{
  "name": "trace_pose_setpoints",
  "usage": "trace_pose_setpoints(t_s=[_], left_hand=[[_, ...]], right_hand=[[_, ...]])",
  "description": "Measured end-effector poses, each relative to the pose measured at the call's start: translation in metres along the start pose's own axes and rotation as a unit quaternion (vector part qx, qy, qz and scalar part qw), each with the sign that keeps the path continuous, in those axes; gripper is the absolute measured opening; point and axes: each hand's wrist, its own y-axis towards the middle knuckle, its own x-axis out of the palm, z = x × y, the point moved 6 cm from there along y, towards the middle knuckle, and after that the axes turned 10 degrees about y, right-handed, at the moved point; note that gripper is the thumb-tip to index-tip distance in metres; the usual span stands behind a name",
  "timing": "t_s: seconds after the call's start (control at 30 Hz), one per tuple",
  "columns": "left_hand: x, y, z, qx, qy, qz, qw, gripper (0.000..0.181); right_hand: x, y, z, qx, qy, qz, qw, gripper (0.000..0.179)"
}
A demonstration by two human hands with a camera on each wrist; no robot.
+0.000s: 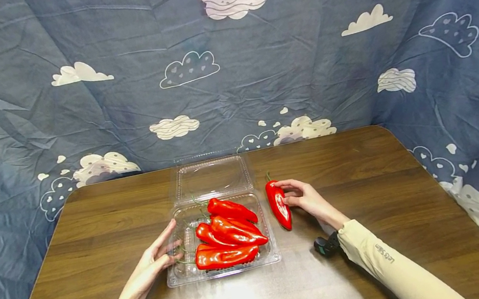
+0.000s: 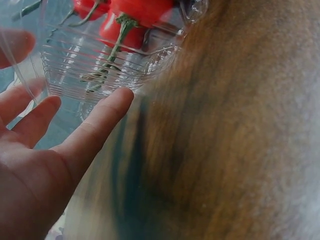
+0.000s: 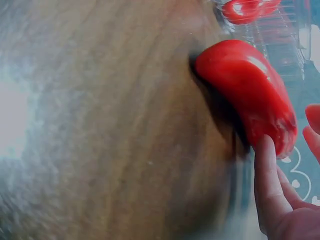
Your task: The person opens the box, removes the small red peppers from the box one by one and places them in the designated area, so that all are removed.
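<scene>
Several glossy red peppers (image 1: 227, 254) with green stems lie in a clear plastic clamshell container (image 1: 276, 256), its lid (image 1: 216, 194) folded back behind it. To the left, my left hand (image 1: 148, 269) reaches along the container's side wall, fingers extended. In the left wrist view, the thumb tip is right at the ribbed plastic. One more red pepper (image 1: 280, 210) lies on the table just right of the container, stem pointing away. My right hand (image 1: 305, 199) is at that pepper's right side. In the right wrist view, the thumb (image 3: 267, 165) touches its stem end, while the other fingertips stand apart from it.
A brown wood-grain table (image 1: 339, 165) carries everything, with a bright glare spot near its front edge. Behind it and at the sides hangs a blue cloth (image 1: 131, 109) with white cloud prints. Each wrist wears a small black camera (image 1: 327, 246).
</scene>
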Motion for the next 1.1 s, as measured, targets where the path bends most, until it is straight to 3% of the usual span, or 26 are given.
trace_pose_setpoints(t_s=[0.23,0.57,0.87,1.1], left_hand=[[-0.001,-0.001,0.000,0.005,-0.001,-0.002,1.0000,0.070],[-0.001,-0.001,-0.001,0.002,-0.004,-0.002,1.0000,0.070],[-0.001,0.001,-0.002,-0.007,0.002,0.005,1.0000,0.071],[-0.001,0.000,-0.002,-0.009,0.000,0.007,0.9999,0.071]], right_hand=[[-0.003,0.002,-0.011,-0.023,-0.010,0.010,0.9996,0.044],[0.014,0.001,-0.030,-0.030,0.005,-0.018,0.9994,0.040],[0.046,-0.005,-0.045,-0.022,0.055,-0.080,0.9950,0.040],[0.071,-0.008,-0.051,-0.023,0.055,-0.134,0.9892,0.041]])
